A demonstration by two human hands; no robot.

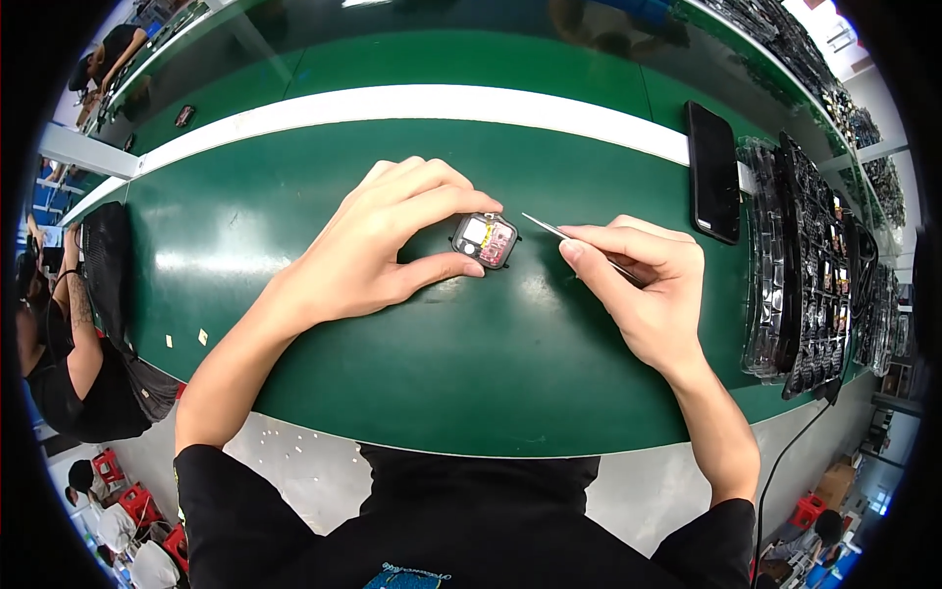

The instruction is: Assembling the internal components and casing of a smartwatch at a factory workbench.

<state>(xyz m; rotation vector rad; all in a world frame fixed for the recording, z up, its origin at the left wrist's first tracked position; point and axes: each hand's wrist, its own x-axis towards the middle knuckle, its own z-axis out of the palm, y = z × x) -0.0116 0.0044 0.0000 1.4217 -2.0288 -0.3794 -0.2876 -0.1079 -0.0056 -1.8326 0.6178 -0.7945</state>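
Between the thumb and index finger of my left hand (378,240) is a small, rounded-square smartwatch body (486,241). Its inside faces up, with a pale block, a reddish circuit board and a yellow strip between them. My right hand (643,270) pinches a pair of slim metal tweezers (546,227). Their pointed tip is just right of the watch body and apart from it. Part of the tweezers is hidden in my palm.
A black phone (712,172) lies at the right, beside stacked clear and black plastic trays (800,265). A white bar (412,104) crosses the green table (471,373) at the back. Two small pale scraps (203,337) lie at the left, near a black bag (106,275) and another person's arm (82,314).
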